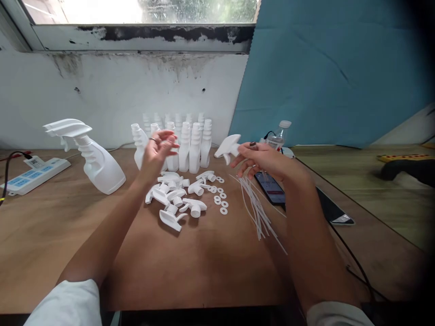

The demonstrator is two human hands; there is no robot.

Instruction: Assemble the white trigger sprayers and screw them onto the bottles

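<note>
The right hand [260,158] pinched a spray head [228,144], the half-curled left hand [159,148] apparently empty; one assembled sprayer [105,170] stood left of it, with headless bottles [195,151] behind and loose heads [170,220] below.

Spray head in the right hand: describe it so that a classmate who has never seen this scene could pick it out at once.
Start at the brown table and find the clustered white bottles near the wall. Just to their right, the right hand holds the white spray head. Its neighbours, the loose spray heads, lie jumbled on the table; this one is in a hand.
</note>
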